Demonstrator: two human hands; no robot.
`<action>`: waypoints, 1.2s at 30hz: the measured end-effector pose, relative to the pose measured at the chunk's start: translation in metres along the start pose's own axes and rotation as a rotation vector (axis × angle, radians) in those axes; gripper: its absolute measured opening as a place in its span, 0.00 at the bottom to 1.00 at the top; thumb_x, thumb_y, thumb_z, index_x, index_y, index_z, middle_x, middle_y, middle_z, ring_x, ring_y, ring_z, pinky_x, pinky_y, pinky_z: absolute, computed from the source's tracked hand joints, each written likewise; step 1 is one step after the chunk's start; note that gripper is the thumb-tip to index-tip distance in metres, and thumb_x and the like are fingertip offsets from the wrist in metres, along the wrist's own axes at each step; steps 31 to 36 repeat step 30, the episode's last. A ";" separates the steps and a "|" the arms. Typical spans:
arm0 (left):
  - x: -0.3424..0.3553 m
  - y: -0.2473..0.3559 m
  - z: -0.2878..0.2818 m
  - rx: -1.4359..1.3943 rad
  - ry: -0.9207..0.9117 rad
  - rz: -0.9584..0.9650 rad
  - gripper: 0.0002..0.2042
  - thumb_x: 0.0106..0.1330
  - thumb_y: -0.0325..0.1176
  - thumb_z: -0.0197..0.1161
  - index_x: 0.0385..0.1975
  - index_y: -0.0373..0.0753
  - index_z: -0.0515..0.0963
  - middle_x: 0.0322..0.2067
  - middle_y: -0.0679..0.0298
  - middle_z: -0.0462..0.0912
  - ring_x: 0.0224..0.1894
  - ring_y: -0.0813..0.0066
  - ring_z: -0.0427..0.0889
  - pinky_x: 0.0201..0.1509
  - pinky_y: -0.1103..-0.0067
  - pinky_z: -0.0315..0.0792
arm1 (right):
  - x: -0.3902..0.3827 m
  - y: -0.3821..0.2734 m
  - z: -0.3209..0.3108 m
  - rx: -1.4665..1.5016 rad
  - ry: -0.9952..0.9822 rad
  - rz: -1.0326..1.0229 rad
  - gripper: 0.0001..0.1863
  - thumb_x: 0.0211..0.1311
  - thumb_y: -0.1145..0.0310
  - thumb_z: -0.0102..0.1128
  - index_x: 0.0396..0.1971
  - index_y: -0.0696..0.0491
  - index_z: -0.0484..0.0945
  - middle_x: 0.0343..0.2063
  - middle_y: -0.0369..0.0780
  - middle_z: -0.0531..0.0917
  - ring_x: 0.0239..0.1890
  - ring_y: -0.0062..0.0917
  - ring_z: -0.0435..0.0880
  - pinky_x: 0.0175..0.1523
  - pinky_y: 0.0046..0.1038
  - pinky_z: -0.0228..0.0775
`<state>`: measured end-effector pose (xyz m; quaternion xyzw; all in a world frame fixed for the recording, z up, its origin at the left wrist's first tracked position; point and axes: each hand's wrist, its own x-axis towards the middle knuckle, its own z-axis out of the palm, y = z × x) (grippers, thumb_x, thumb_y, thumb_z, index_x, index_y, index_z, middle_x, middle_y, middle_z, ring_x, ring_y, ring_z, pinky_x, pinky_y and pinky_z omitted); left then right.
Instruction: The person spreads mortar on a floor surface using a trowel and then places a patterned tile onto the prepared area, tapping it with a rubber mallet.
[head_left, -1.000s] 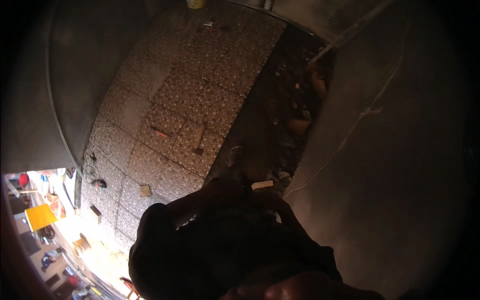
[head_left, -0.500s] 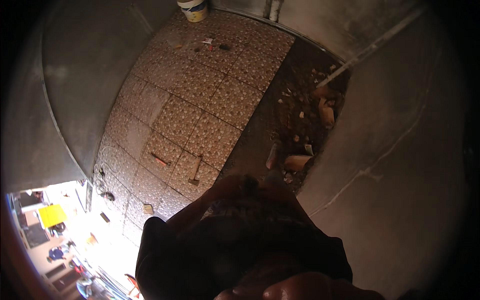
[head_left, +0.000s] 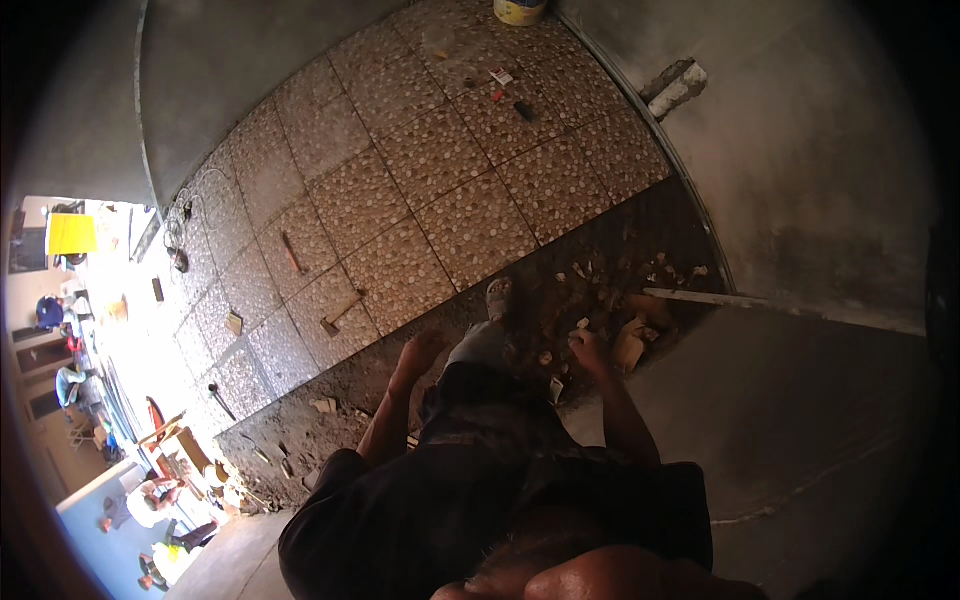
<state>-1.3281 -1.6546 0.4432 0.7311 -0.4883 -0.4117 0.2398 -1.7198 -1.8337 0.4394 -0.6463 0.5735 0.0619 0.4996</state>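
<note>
My left hand (head_left: pixel 425 350) hangs over the strip of bare dirt (head_left: pixel 455 318), beside my knee, fingers loosely spread and nothing seen in them. My right hand (head_left: pixel 588 350) is lower over the rubble at the right. A small pale fragment (head_left: pixel 583 324) shows at its fingertips; whether the fingers grip it is unclear. Broken reddish-brown tile pieces (head_left: pixel 629 346) lie right beside that hand. My sandalled foot (head_left: pixel 499 294) stands on the dirt at the tile edge. On the pebble-patterned tiles (head_left: pixel 476 222) rest a wooden-handled hammer (head_left: pixel 343 312) and a slim orange-red tool (head_left: pixel 292 253).
A pale bar (head_left: pixel 735 299) slants from the right wall (head_left: pixel 820 400) into the rubble. Farther off are a bucket (head_left: pixel 520 11) and small items including a dark block (head_left: pixel 523 111). A long dark-headed tool (head_left: pixel 221 402) lies near the bright doorway, where people (head_left: pixel 150 500) are visible outside.
My view has swung to the right, so the tiles appear turned and more dirt shows at the lower left. Both my hands and forearms have come into sight over the dirt strip.
</note>
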 end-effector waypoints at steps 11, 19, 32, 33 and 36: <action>0.112 0.073 0.034 -0.865 0.156 -0.715 0.24 0.69 0.47 0.55 0.54 0.32 0.72 0.45 0.57 0.80 0.45 0.67 0.80 0.49 0.72 0.73 | 0.209 -0.008 -0.152 -0.292 -0.099 0.148 0.20 0.63 0.59 0.55 0.51 0.55 0.76 0.43 0.46 0.82 0.46 0.38 0.81 0.49 0.40 0.72; 0.030 0.065 0.221 -0.884 0.467 -1.450 0.26 0.67 0.48 0.57 0.56 0.33 0.71 0.46 0.55 0.79 0.46 0.66 0.79 0.47 0.72 0.72 | 0.664 0.034 -0.111 -0.654 -0.029 -0.250 0.31 0.63 0.64 0.56 0.65 0.54 0.60 0.63 0.51 0.64 0.64 0.44 0.65 0.66 0.42 0.59; -0.020 0.067 0.449 -1.038 0.367 -1.990 0.24 0.66 0.47 0.58 0.56 0.39 0.72 0.44 0.56 0.80 0.43 0.66 0.80 0.46 0.69 0.74 | 0.991 -0.057 -0.050 -1.597 -0.127 -0.410 0.30 0.62 0.61 0.54 0.65 0.48 0.62 0.50 0.50 0.78 0.52 0.36 0.79 0.55 0.36 0.72; -0.020 0.067 0.449 -1.038 0.367 -1.990 0.24 0.66 0.47 0.58 0.56 0.39 0.72 0.44 0.56 0.80 0.43 0.66 0.80 0.46 0.69 0.74 | 0.991 -0.057 -0.050 -1.597 -0.127 -0.410 0.30 0.62 0.61 0.54 0.65 0.48 0.62 0.50 0.50 0.78 0.52 0.36 0.79 0.55 0.36 0.72; -0.020 0.067 0.449 -1.038 0.367 -1.990 0.24 0.66 0.47 0.58 0.56 0.39 0.72 0.44 0.56 0.80 0.43 0.66 0.80 0.46 0.69 0.74 | 0.991 -0.057 -0.050 -1.597 -0.127 -0.410 0.30 0.62 0.61 0.54 0.65 0.48 0.62 0.50 0.50 0.78 0.52 0.36 0.79 0.55 0.36 0.72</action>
